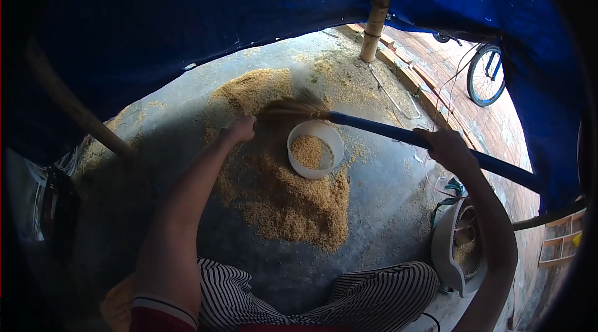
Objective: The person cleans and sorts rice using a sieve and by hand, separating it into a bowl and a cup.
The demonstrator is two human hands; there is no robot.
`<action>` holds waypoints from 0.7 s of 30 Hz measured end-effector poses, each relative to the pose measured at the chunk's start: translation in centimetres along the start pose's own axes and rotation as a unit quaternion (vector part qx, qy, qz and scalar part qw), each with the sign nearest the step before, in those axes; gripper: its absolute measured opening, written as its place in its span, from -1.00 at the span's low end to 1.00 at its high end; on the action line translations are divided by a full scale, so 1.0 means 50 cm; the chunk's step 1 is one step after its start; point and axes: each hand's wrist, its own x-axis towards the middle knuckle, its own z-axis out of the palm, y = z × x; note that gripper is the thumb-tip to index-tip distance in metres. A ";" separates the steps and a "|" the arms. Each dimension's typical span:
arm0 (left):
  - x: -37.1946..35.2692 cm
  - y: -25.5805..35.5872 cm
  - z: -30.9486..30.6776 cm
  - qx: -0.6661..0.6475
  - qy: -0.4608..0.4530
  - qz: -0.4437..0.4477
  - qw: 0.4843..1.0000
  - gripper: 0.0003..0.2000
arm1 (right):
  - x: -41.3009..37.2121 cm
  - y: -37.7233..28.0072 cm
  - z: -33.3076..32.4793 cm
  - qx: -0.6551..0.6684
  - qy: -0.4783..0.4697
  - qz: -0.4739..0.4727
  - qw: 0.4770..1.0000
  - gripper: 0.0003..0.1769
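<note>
my right hand (450, 150) with fingers wrapped around a blue-handled broom (374, 125), golden grain (311, 213) heaped on the floor (380, 220), white bucket (337, 144) part-filled, my left hand (242, 128) curled by the bristles (293, 111) beyond, whether pinching them I can't tell from here, bicycle wheel (486, 75) farthest

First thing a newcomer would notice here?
Probably the white bucket near mid-frame, partly filled with golden grain-like material, with a loose heap of similar stuff on the floor just below it in view. Next, the blue-handled broom slanting across above the bucket, the right hand gripping its handle and the left hand near its bristles. Then the dark blue tarp filling the top.
</note>
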 end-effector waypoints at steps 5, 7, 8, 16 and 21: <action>-0.006 0.002 -0.018 -0.005 -0.016 -0.026 1.000 -0.79 | -0.077 0.060 -0.122 0.040 0.058 -0.015 0.997 -0.46; -0.008 -0.001 -0.017 0.018 -0.001 0.008 1.000 -0.78 | -0.054 0.054 -0.133 0.045 0.058 -0.011 0.997 -0.46; -0.009 -0.001 -0.014 0.018 0.001 0.007 1.000 -0.78 | -0.026 0.046 -0.127 0.046 0.081 -0.013 0.996 -0.47; -0.032 0.008 -0.030 0.001 -0.032 -0.040 0.999 -0.80 | 0.401 -0.150 0.014 -0.062 0.180 0.001 0.982 -0.79; -0.020 -0.006 -0.014 0.021 -0.034 -0.031 0.999 -0.78 | 0.496 -0.387 0.087 0.029 0.016 0.121 0.992 -0.74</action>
